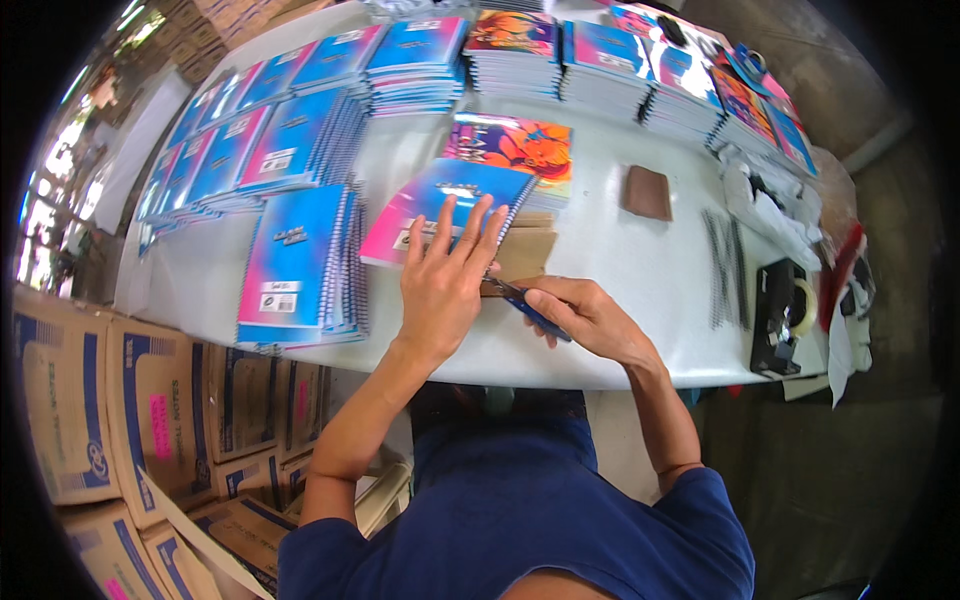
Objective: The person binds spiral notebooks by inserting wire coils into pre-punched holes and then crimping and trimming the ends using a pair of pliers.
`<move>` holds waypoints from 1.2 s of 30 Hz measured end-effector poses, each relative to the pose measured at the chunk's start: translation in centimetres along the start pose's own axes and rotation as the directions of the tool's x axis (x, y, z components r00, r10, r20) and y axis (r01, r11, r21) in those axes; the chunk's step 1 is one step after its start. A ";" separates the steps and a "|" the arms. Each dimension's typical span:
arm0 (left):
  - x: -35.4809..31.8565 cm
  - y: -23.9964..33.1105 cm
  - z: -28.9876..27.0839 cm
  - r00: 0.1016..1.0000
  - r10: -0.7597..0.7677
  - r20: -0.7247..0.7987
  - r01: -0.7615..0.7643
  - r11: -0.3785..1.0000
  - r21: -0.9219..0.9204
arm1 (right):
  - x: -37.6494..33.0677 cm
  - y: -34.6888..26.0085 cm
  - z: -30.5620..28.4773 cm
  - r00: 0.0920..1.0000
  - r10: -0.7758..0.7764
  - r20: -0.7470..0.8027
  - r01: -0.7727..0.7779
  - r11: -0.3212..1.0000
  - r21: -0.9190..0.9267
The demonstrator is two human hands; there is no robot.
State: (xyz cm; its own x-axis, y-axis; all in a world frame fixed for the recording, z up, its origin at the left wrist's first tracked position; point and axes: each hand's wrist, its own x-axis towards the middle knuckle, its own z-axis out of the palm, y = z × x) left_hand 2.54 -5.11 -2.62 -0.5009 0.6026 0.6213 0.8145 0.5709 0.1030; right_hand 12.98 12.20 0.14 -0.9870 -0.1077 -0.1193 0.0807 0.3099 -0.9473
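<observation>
A spiral-bound notebook point(440, 195) with a blue and pink cover lies tilted on the table in front of me. My left hand point(445, 275) rests flat on its cover, fingers spread, near the bound edge. My right hand point(590, 315) is closed round the dark blue handles of a pair of pliers point(532, 310). The pliers' jaws meet the near end of the notebook's coil, partly hidden beside my left fingers. Under the notebook sits a piece of brown cardboard point(527, 250), and just beyond lies an orange and purple notebook point(520, 145).
Stacked spiral notebooks point(305, 255) stand at the left, with further stacks point(415, 65) along the back. To the right are a brown pad point(648, 192), loose black coils point(728, 268), a black tape dispenser point(778, 315) and crumpled plastic point(770, 205). Cardboard boxes point(160, 420) are piled below left.
</observation>
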 end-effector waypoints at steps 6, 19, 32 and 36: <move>2.3 -6.4 -8.0 0.966 -0.047 -0.255 0.062 0.997 0.049 | 1.9 1.1 -5.0 0.870 -0.371 -0.326 0.229 0.888 -0.399; -6.9 -14.7 -14.2 0.861 -0.370 -0.349 0.113 0.808 -0.579 | 9.1 1.0 -0.7 0.699 -0.543 -0.466 0.483 0.839 -0.252; -6.7 -27.2 -12.6 0.813 -0.542 0.213 0.345 0.154 -0.926 | 15.9 -8.0 12.2 0.373 -0.923 -0.091 0.880 0.383 -0.280; -7.4 -27.2 -11.7 0.574 -0.623 0.531 0.812 0.351 -0.467 | 16.1 -4.8 12.5 0.502 -0.804 0.319 0.811 0.310 -0.495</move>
State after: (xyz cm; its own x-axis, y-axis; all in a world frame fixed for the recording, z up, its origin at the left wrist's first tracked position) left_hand -12.53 -31.64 -0.99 -0.9507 0.2861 -0.1194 0.0157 0.4292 0.9031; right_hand -1.61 -2.81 -0.95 -0.5160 -0.6043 0.6071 -0.8447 0.4765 -0.2437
